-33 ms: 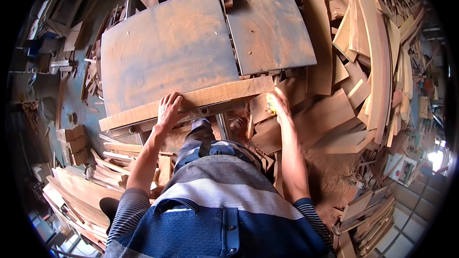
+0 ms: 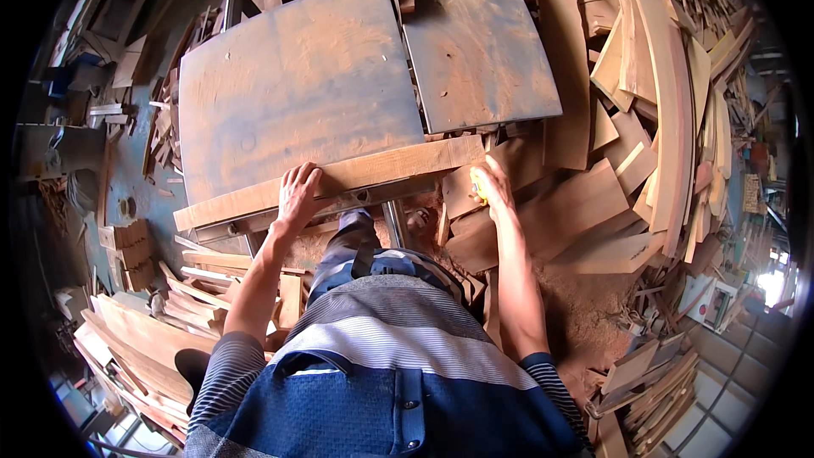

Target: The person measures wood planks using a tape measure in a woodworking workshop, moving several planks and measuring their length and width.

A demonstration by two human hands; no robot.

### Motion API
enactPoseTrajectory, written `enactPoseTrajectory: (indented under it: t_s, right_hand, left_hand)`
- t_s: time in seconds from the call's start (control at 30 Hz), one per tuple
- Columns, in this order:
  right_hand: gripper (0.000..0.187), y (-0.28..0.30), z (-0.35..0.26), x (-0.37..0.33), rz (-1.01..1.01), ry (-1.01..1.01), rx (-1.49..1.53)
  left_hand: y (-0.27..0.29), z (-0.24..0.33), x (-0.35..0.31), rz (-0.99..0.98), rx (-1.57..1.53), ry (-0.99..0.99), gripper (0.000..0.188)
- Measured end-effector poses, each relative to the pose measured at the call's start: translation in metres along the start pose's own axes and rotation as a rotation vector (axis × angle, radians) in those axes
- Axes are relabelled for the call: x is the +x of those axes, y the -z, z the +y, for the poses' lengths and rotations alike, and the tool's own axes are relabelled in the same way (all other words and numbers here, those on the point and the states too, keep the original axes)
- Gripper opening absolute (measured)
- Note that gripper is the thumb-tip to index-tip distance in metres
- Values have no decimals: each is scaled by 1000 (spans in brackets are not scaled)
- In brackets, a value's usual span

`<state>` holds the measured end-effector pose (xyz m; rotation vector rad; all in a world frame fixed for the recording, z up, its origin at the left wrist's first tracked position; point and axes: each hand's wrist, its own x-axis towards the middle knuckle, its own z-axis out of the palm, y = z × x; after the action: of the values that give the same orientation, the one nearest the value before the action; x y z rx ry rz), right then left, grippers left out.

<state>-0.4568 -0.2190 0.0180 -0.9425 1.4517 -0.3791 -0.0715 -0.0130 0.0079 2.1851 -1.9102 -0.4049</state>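
Nothing has shifted since before: left hand point(image 2: 297, 195) lies flat, fingers spread, on the long wooden plank point(image 2: 339, 182) along the desk point(image 2: 288, 85) near edge; right hand point(image 2: 492, 182) grips the plank's right end.

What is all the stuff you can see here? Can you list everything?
Long plank: one, light brown, lying across the near edge of the table.
Table plates: two, grey-brown, flat, side by side in the middle.
Offcut boards: many, tan, piled on the right.
Wood strips: many, pale, stacked lower left.
Sawdust: a heap, reddish, on the floor lower right.
Left hand: one, flat on the plank.
Right hand: one, at the plank's right end, around something yellow.
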Motion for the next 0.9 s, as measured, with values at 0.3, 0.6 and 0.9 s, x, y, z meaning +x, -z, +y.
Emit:
enactPoseTrajectory:
  t_s: [0.3, 0.6, 0.9]
  right_hand:
    - [87, -31, 13, -13, -18, 64, -137]
    - [77, -26, 3, -86, -151, 262, -331]
    - [69, -100, -37, -127, -535, 356, -537]
  left_hand:
    - [3, -8, -13, 22, 97, 162, 84]
    - [3, 55, -16, 138, -87, 160, 73]
    - [25, 119, -10, -589, -1440, 489, 30]
